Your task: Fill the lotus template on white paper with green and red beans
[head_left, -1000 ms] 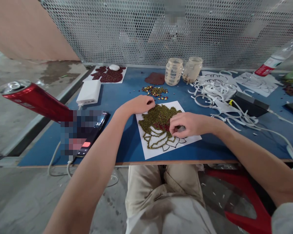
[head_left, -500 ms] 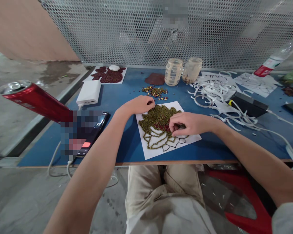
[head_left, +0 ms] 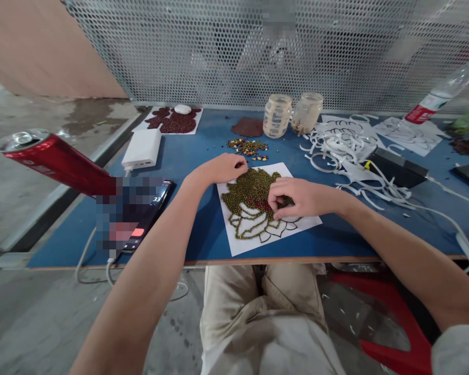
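A white paper sheet point(head_left: 236, 246) lies before me with a black-outlined leafy drawing. Small green beans point(head_left: 254, 182) cover its upper part, with a patch of red beans point(head_left: 261, 203) near the middle. Over the right side of the drawing, my right hand point(head_left: 297, 197) is curled, thumb and fingertips close together low over the beans. Anything in its grip is too small to make out. My left hand point(head_left: 229, 167) rests at the sheet's upper left corner with its fingers curled in, their contents hidden. Just beyond the sheet is a loose pile of mixed beans point(head_left: 247, 148).
Two jars point(head_left: 277, 115) stand at the back beside a brown flat piece point(head_left: 247, 126). White paper strips point(head_left: 344, 148) and a black box point(head_left: 398, 166) lie right. A red can point(head_left: 58, 161), phone point(head_left: 148, 213) and white power bank point(head_left: 143, 148) are left. A bottle point(head_left: 433, 99) stands far right.
My right hand has shifted very slightly left over the drawing, with its fingers still curled. My left hand stays at the sheet's corner.
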`<state>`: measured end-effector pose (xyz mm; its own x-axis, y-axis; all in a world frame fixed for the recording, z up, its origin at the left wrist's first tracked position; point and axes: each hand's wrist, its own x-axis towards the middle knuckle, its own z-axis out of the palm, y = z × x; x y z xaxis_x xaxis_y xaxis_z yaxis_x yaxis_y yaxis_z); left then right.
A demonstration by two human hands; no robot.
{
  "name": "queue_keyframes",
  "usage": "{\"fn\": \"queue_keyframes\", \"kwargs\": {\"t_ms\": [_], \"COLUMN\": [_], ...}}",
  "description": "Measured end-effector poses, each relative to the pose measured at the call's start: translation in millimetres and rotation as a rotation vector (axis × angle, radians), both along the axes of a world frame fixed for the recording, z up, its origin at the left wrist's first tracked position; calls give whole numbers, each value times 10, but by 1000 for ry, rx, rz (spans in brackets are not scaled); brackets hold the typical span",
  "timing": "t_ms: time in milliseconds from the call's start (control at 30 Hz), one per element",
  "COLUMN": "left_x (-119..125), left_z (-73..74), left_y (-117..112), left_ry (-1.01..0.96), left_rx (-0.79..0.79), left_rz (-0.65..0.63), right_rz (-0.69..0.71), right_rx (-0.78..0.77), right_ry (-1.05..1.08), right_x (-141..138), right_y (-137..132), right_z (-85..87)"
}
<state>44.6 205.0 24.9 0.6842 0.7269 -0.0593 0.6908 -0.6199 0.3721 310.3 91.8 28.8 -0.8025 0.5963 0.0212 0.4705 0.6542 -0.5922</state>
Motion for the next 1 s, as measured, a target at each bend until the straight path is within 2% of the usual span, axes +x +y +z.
{"fn": "queue_keyframes", "kwargs": {"t_ms": [200, 400, 500, 600, 667, 733, 800, 1000], "left_x": [-10, -3, 2, 1, -4, -11, -20, -23], "left_z": [-1, 10, 12, -3, -22, -44, -64, -80], "left_y": [-1, -12, -13, 4, 23, 42, 57, 62], "left_ry": [-11, -5, 3, 0, 0, 0, -5, -22], "left_rx": [-14, -2, -5, -3, 7, 15, 17, 28], "left_rz": [8, -4, -1, -3, -13, -24, -28, -38], "right_rz": [-84, -29, -16, -69, -168, -296, -401, -526], "right_rx": [-54, 27, 52, 11, -25, -11, 65, 383], "right_ry": [21, -19, -12, 115, 269, 372, 345, -123], "right_x": [50, -22, -34, 11, 70, 139, 201, 228], "right_y": [14, 43, 31, 21, 53, 146, 312, 1028], "right_z": [24, -86, -83, -14, 51, 106, 134, 57]}}
